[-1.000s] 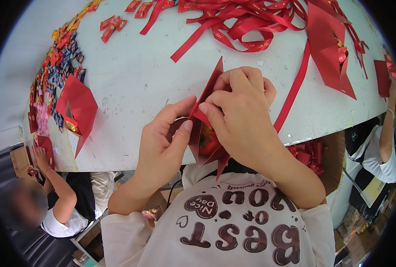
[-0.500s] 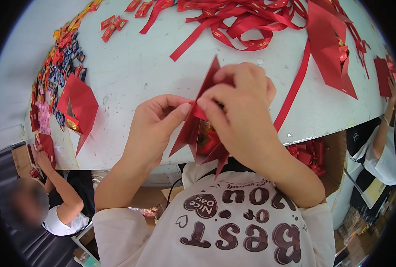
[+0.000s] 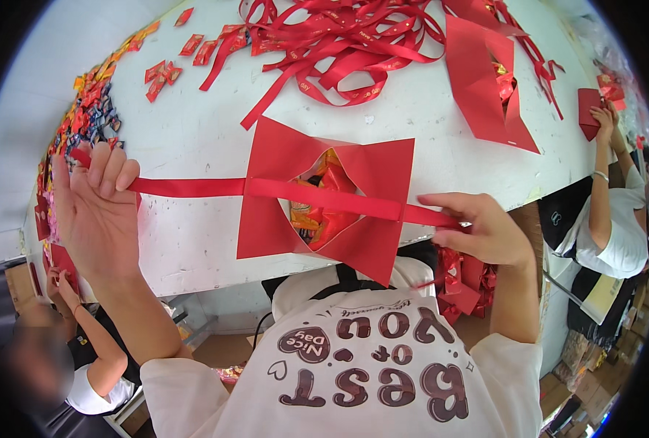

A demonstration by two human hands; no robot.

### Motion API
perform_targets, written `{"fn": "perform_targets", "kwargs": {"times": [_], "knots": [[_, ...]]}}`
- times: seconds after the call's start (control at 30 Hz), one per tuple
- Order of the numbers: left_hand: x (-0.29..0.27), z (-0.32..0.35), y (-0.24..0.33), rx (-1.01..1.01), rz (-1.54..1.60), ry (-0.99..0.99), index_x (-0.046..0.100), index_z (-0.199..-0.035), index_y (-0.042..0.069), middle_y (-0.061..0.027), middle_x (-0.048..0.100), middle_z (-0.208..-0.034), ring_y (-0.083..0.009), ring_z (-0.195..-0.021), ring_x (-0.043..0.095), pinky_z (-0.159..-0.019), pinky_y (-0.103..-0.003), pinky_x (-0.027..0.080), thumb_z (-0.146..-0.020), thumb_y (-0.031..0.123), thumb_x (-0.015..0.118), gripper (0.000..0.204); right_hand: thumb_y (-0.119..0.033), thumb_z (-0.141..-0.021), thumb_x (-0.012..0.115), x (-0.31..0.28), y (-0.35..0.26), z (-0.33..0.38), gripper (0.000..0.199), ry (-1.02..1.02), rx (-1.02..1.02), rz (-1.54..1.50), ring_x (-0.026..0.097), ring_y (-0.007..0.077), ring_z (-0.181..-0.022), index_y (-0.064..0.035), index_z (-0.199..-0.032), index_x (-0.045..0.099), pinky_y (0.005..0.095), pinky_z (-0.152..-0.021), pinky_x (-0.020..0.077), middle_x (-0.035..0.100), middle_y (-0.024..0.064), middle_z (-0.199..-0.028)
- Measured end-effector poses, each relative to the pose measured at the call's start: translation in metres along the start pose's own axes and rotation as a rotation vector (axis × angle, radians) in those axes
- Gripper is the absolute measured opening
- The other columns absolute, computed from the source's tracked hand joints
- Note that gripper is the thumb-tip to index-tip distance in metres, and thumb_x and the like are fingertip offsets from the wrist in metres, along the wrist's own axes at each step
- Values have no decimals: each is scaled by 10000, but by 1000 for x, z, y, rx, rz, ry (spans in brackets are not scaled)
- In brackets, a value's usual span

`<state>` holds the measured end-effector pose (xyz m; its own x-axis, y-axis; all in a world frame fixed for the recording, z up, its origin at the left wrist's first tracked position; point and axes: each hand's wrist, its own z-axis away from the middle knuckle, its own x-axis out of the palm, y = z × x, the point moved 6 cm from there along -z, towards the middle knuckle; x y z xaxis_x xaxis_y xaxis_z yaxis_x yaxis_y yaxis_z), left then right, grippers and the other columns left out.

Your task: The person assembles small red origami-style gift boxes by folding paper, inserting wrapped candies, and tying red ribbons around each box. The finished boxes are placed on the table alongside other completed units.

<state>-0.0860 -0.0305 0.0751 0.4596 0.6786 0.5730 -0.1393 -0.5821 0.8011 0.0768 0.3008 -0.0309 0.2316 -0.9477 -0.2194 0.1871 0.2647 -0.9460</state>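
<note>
A red paper box (image 3: pixel 354 212) with open flaps lies at the near edge of the white table (image 3: pixel 193 131), wrapped sweets showing inside. A red ribbon (image 3: pixel 186 187) runs taut across it from side to side. My left hand (image 3: pixel 94 208) grips the ribbon's left end, palm turned up, out to the left of the box. My right hand (image 3: pixel 481 230) pinches the ribbon's right end just past the box's right flap, over the table edge.
A tangle of red ribbons (image 3: pixel 339 44) lies at the far middle, another open red box (image 3: pixel 489 80) far right, and wrapped sweets (image 3: pixel 83 117) along the left edge. Another person (image 3: pixel 609 212) works at the right, one more (image 3: pixel 69 350) at the lower left.
Both hands were together over the folded red box; they have pulled apart to the sides, stretching the ribbon across the box, whose flaps now lie open.
</note>
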Motion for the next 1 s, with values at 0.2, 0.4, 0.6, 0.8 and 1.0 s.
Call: {"fn": "perform_targets", "kwargs": {"times": [0.2,0.4,0.6,0.8,1.0], "knots": [[9,-5,4,151,-281,249,518,-1067,-12,-42,450,-824,-130,-748,419,-727,-301,408,-1012,142,413,194,-13,-858,604,-41,-36,49,110,207,300,202,577,79,-583,68,-912,657,215,-565,461,642,62,-670],[71,-20,3,218,-321,41,538,-1061,6,8,419,-729,-66,-619,361,-559,-202,351,-1017,182,408,223,26,-772,670,-48,-132,59,53,384,-137,597,603,156,-557,54,-815,655,258,-493,444,629,90,-699],[145,-15,-23,89,-881,-177,460,-1249,-20,41,391,-807,-32,-707,392,-649,-170,350,-854,82,589,427,42,-680,731,3,-219,17,154,340,-507,999,596,237,-586,4,-800,641,304,-511,431,610,99,-706],[159,-13,-43,-144,-1015,-487,498,-1055,-27,-145,526,-854,-283,-772,522,-687,-391,434,-845,127,647,300,25,-688,734,22,-239,-9,133,359,-723,831,595,207,-682,-13,-782,647,303,-541,438,607,95,-811],[164,-15,-44,47,-991,-545,542,-908,-37,-140,534,-798,-308,-734,526,-654,-396,419,-896,92,561,131,45,-609,779,16,-241,-9,212,429,-874,674,581,167,-785,-33,-760,653,257,-626,468,611,101,-934]]}}
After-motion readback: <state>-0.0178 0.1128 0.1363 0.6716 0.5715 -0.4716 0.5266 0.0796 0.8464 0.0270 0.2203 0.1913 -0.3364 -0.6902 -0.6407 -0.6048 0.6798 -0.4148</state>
